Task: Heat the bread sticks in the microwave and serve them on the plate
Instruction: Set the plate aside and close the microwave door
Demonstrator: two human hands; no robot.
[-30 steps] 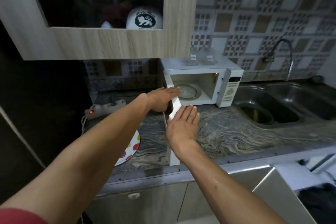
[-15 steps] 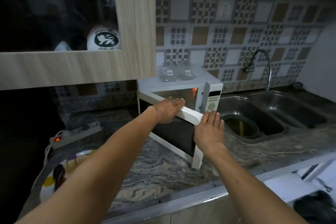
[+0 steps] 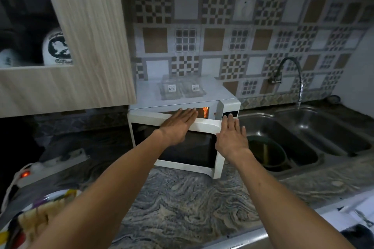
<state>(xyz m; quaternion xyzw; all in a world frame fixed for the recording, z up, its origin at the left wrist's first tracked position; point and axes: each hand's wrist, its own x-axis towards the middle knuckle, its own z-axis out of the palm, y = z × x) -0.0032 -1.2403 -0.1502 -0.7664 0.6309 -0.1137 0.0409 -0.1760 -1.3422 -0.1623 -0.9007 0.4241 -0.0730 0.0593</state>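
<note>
1. Now the left hand (image 3: 178, 125) lies flat, fingers straight, on the door (image 3: 182, 147) top edge.
2. Right hand (image 3: 231, 137), fingers straight, presses the door's free end at 3 o'clock.
3. Door ajar; microwave (image 3: 182, 95) at 12 on the surface (image 3: 192, 208).
4. Plate (image 3: 46, 198) at 8, content blurred.

Two flat hands, left hand (image 3: 178, 125) and right hand (image 3: 231, 137), press a white microwave (image 3: 182, 95) door (image 3: 174, 145), nearly closed, on a marbled table (image 3: 192, 204).
</note>
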